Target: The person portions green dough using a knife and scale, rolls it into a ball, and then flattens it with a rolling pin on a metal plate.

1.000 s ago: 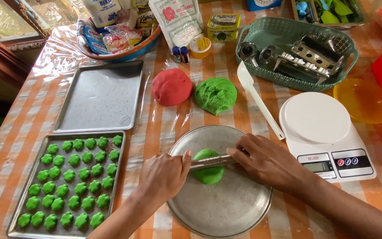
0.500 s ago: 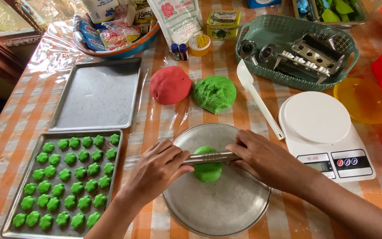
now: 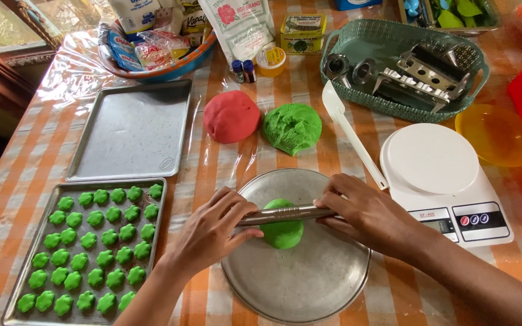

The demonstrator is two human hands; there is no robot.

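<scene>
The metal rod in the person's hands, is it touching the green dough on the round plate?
Touching. The head view shows the metal rod lying straight across the top of the green dough, no gap between them, with the left hand and right hand gripping its ends.

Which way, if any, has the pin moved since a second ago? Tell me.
No. Against the plate rim, the pin lies across the green dough where it was, left hand and right hand on its ends.

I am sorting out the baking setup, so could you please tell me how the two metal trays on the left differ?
The near tray holds rows of small green dough shapes; the far tray holds none. The near tray lies closer to the left hand; the far tray sits beside the red dough ball. Both are rectangular, rimmed grey metal.
</scene>
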